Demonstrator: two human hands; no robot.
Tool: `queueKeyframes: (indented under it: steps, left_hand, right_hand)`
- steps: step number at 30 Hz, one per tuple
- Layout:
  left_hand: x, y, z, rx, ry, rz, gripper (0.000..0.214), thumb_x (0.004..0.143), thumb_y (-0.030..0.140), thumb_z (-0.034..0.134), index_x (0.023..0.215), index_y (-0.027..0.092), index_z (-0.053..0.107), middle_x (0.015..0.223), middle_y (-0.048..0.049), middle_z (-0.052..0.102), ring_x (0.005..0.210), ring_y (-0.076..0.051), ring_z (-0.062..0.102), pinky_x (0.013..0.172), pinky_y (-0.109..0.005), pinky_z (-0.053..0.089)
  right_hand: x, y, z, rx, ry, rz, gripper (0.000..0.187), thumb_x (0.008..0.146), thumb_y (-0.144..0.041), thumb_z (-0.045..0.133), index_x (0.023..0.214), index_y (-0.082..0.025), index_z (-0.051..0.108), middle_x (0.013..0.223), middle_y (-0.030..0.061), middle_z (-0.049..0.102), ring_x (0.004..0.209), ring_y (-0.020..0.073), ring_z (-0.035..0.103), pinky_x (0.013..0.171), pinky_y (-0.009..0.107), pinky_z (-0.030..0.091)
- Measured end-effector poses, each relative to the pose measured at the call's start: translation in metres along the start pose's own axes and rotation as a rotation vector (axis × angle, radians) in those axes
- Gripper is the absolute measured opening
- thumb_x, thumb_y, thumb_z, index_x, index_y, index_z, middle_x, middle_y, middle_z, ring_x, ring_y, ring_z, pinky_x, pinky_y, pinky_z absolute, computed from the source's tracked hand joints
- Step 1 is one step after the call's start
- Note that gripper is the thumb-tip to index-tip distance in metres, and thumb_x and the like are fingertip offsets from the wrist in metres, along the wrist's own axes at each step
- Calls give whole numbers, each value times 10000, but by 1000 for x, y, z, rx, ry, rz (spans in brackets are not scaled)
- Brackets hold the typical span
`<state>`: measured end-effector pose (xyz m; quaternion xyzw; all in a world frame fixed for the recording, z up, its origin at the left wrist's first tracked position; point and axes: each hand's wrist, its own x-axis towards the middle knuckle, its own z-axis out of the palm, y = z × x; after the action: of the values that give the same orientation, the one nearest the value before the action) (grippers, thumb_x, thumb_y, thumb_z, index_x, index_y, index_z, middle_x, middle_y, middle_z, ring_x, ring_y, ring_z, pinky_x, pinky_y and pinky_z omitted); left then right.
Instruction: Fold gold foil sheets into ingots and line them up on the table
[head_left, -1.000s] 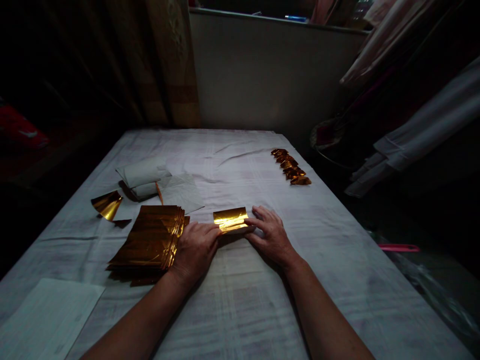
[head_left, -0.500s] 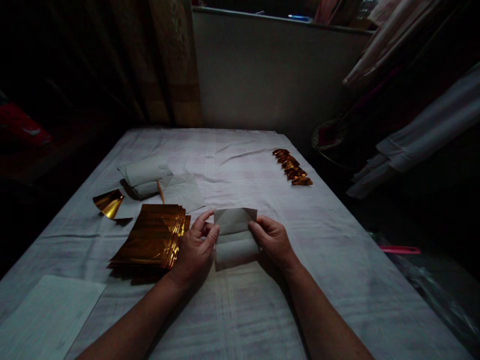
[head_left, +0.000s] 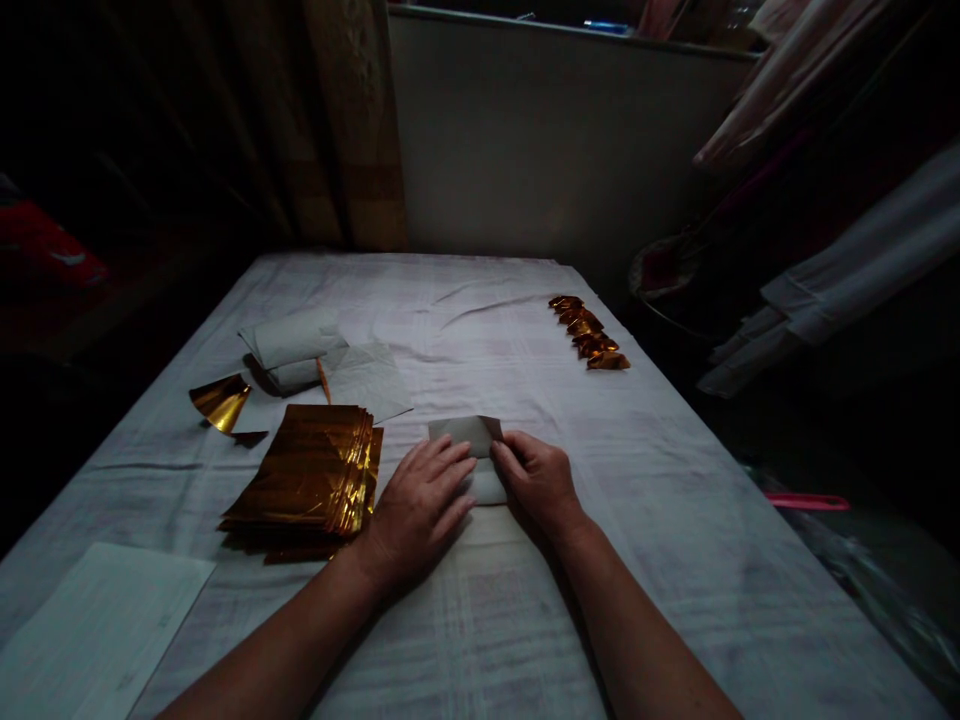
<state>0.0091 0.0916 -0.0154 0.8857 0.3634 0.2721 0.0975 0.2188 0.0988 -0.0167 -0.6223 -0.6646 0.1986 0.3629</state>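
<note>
In the head view, the sheet (head_left: 466, 432) lies grey side up on the counter (head_left: 480, 620) before you, looking partly folded. Your left hand (head_left: 421, 500) rests on it, fingers extended, gripping nothing; your right hand (head_left: 541, 484) pinches its right edge. I judge the gold pieces (head_left: 595, 346) at far right done, the stack (head_left: 300, 468) at left not yet folded.

On the cloth (head_left: 465, 620), the foil stack (head_left: 300, 470) lies left of the held sheet (head_left: 480, 438) (foil pieces (head_left: 596, 345) behind, rightward).
</note>
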Motion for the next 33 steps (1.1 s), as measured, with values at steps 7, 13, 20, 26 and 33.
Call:
queueKeyframes:
  steps: [7, 13, 20, 26, 33]
  left_hand:
    - [-5, 0, 4, 66, -169, -37, 503, 939, 390, 560, 1399, 194, 507, 1468, -110, 528, 1402, -289, 420, 1187, -543, 289]
    - [-5, 0, 6, 53, -183, -88, 487, 933, 388, 572, 1382, 203, 531, 1457, -108, 539, 1397, -291, 428, 1183, -565, 281]
    - [-5, 0, 6, 83, -195, -91, 475, 934, 396, 577, 1369, 209, 540, 1454, -107, 543, 1392, -292, 433, 1185, -561, 263]
    - [-6, 1, 8, 113, -157, -110, 460, 930, 403, 579, 1350, 220, 550, 1464, -98, 533, 1374, -289, 455, 1184, -547, 265]
    - [-6, 2, 9, 119, -125, -152, 468, 928, 395, 575, 1363, 224, 539, 1458, -104, 538, 1371, -279, 458, 1189, -548, 250]
  right_hand:
    - [2, 0, 1, -64, 10, 0, 288, 911, -386, 494, 924, -237, 740, 826, 25, 765, 746, 179, 699, 678, 244, 463]
    - [4, 2, 2, -37, 38, 2, 285, 914, -385, 495, 962, -243, 738, 849, 35, 771, 755, 194, 708, 689, 266, 489]
    - [2, 3, -1, -3, 42, 58, 425, 905, -383, 481, 1233, -174, 651, 770, 37, 743, 659, 183, 690, 647, 269, 494]
    - [-1, 7, -11, 118, -37, -2, 422, 912, -325, 452, 1258, -162, 630, 816, 38, 749, 737, 177, 698, 718, 274, 522]
    - [-2, 15, -18, 324, -188, -42, 444, 832, -186, 469, 1234, -234, 652, 1018, 22, 750, 888, 152, 703, 814, 287, 552]
